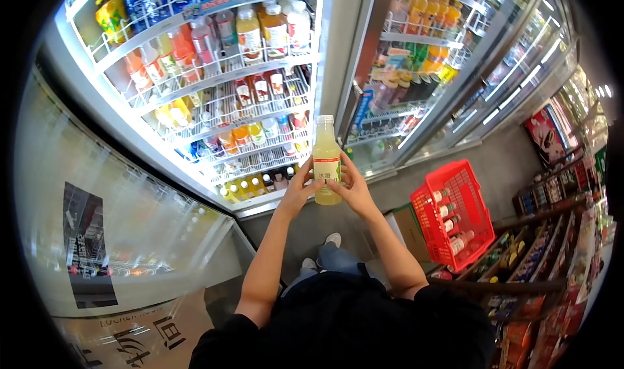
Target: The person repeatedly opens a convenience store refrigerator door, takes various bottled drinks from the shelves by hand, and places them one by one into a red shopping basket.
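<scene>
A pale yellow drink bottle [327,167] with a white cap and a red-edged label stands upright between my hands in front of the fridge. My left hand [299,188] grips its left side, the thumb across the label's lower part. Around the right side are the fingers of my right hand [354,188], its thumb also on the front. Behind the bottle, the lit fridge shelves [214,131] hold many bottled drinks.
An open glass door [136,226] is at the left. A red basket [484,223] with several bottles sits on a cardboard box [408,232] at the right. Beyond it are snack shelves [520,288]. More closed fridges [416,50] line the upper right.
</scene>
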{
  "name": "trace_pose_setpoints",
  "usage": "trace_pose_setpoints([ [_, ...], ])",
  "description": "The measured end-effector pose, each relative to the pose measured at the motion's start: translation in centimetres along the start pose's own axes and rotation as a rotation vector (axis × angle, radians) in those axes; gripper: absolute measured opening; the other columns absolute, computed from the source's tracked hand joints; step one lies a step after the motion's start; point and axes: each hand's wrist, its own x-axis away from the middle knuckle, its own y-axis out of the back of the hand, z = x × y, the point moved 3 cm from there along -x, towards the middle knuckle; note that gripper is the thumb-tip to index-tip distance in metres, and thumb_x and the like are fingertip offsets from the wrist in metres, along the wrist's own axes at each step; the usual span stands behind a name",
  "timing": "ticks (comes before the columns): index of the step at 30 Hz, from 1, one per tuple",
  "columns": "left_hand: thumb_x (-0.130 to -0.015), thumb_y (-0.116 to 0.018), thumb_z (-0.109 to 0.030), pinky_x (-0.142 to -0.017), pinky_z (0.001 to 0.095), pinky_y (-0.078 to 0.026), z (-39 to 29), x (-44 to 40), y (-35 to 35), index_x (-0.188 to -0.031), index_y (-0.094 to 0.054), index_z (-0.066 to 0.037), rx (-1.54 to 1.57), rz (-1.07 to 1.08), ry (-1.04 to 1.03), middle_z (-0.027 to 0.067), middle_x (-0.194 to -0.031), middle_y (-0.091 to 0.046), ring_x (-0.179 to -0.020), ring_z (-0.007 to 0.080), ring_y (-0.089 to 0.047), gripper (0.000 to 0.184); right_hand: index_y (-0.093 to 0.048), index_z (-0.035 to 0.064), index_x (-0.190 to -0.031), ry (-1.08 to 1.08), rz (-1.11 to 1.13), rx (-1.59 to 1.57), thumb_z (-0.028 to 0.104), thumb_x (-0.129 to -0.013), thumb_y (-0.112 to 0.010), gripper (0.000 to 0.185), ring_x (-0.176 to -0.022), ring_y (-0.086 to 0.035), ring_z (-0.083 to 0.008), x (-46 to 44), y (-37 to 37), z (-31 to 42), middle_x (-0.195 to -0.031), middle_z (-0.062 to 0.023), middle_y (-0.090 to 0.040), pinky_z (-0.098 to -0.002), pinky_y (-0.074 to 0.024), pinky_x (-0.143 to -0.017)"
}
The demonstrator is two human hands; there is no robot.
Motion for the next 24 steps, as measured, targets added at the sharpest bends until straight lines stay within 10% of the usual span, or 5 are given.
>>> trace_pose_setpoints([
  [24,-0.086,-0.072,-0.021,-0.108,0.0373,-0.036,9.8,-5.1,-34.3,-0.149,-0.027,-0.001,0.064,0.563,0.145,0.0156,-0.144,-0.044,-0.128,0.0236,-0.047,0.08,-0.018,0.0119,-0.155,0.14,-0.562,-0.069,0.014,-0.098,-0.056,0.068,-0.121,-0.051,-0.0213,21.7,27.4,-0.9,-0.138,-0.0153,-0.046,-0.0341,-0.042,-0.1],
])
